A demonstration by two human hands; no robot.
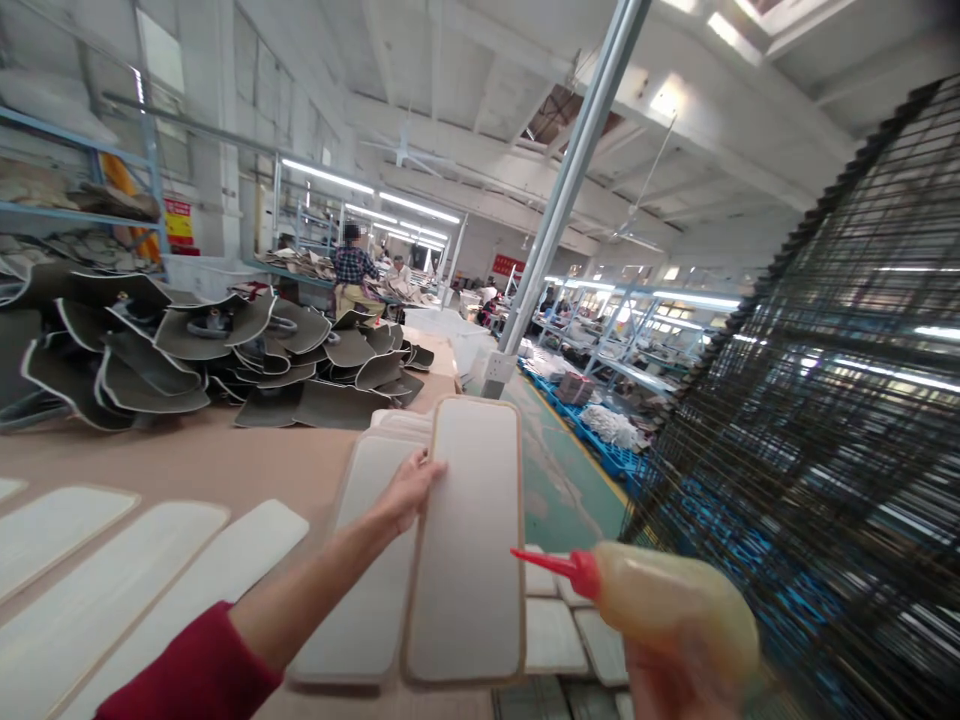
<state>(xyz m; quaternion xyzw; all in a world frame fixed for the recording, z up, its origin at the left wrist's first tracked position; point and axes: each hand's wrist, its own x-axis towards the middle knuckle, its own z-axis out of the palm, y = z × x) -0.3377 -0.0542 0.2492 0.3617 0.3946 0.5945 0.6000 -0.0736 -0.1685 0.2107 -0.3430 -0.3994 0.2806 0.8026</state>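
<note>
My left hand [411, 488] grips the left edge of a white rounded panel [472, 540], thumb on its face, and the panel stands tilted up in front of me. A tan line runs round its border. In my right hand [679, 670] is a squeeze bottle [667, 600] of yellowish liquid. Its red nozzle points left, with the tip close to the panel's right edge; whether it touches I cannot tell. Behind the held panel leans a stack of similar white panels [367, 560] on the table.
More white panels [120, 590] lie on the brown table [300, 460] at left. Grey curved pieces with white edges [172, 350] are heaped behind. A metal post [570, 190] rises ahead; wire racks [810, 370] stand at right. A person in a checked shirt [354, 265] works further back.
</note>
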